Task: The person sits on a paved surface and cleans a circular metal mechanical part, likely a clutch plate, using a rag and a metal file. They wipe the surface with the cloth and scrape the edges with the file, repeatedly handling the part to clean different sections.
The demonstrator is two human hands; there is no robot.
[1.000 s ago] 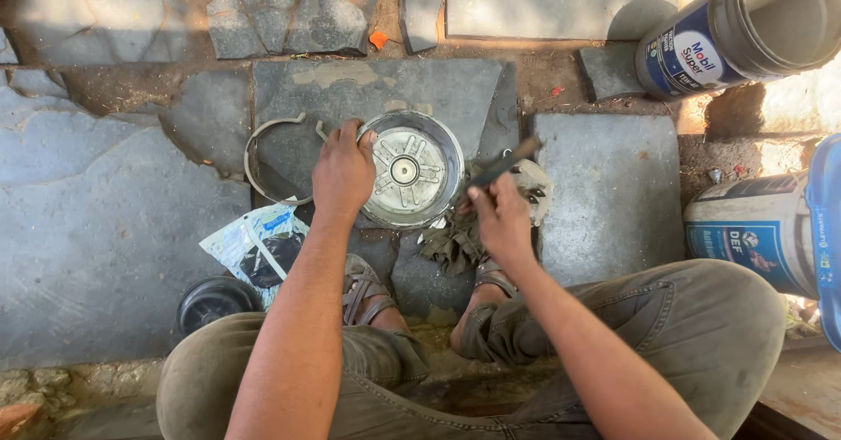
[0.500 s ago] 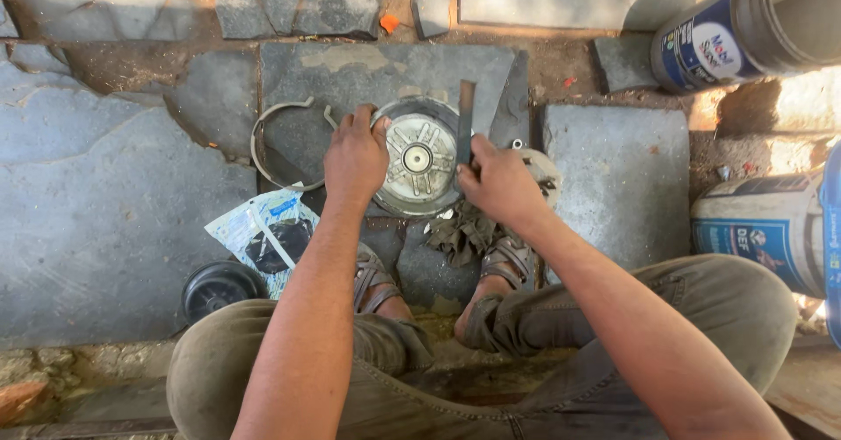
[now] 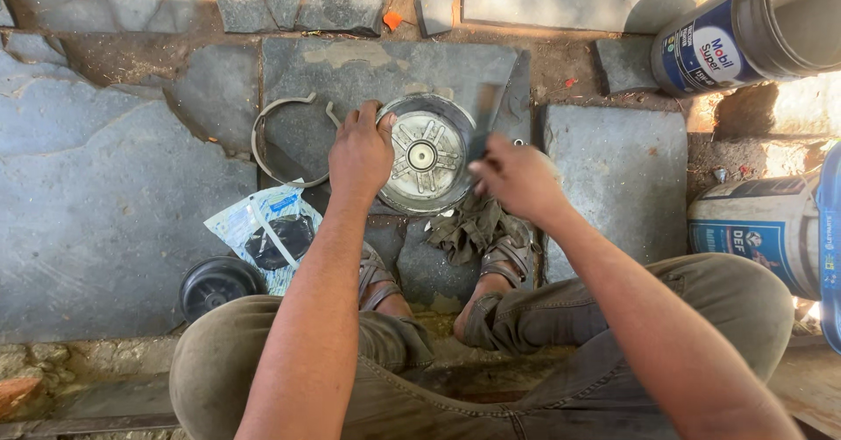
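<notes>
Left hand (image 3: 361,153): rests on the left rim of the round metal housing (image 3: 427,154), fingers (image 3: 372,118) curled over its edge and pressed close together, steadying it.
Right hand (image 3: 519,180): closed around the handle of a flat metal blade (image 3: 484,118), fingers (image 3: 484,170) wrapped tight; the blade stands up from the fist, and its lower part lies against the right rim of the housing.
Housing: sits on a grey stone slab (image 3: 350,72) between the two hands, open face up, spokes running to a central hub just right of the left fingertips.
Rag (image 3: 469,228): dirty cloth, crumpled just below the right fingers, between the person's sandalled feet.
Metal ring (image 3: 272,138): open band lying on the stone just left of the left hand, apart from it.
Plastic packet (image 3: 267,234): blue and white, with a dark part inside, below the ring and left of the left wrist.
Black pulley (image 3: 215,287): beside the left knee, well away from both hands.
Cans (image 3: 745,37): one lying on its side far to the upper right; another bucket (image 3: 758,230) stands right of the right arm.
</notes>
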